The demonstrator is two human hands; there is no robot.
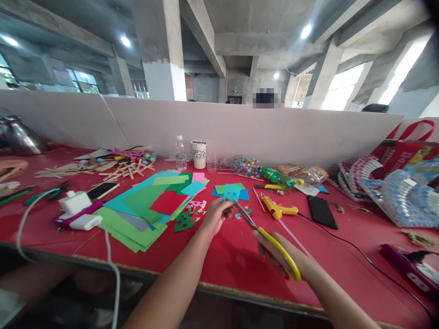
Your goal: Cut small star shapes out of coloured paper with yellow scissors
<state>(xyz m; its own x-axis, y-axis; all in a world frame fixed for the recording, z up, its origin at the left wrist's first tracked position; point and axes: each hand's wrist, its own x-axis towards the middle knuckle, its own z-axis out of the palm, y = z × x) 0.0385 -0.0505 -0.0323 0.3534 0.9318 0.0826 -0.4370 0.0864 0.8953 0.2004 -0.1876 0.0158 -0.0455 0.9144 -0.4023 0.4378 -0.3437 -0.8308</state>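
My left hand (219, 214) pinches a small sheet of light-blue paper (232, 192) marked with star shapes. In my right hand (274, 256) is a pair of scissors (279, 249) with yellow handles. The scissor blades point up and left, their tips at the right edge of the blue paper; whether they touch it I cannot tell. Small loose stars (246, 211) lie on the red table just beyond the blades. Left of my left hand are a green sheet with star cut-outs (184, 222) and a pink one (198, 206).
Stacked coloured paper (137, 201) spreads to the left. A yellow glue gun (279, 208), its cord and a black phone (321, 211) lie right. Behind stand a water bottle (180, 154) and a white cup (199, 154). Power strips sit at left (73, 219) and right (408, 269).
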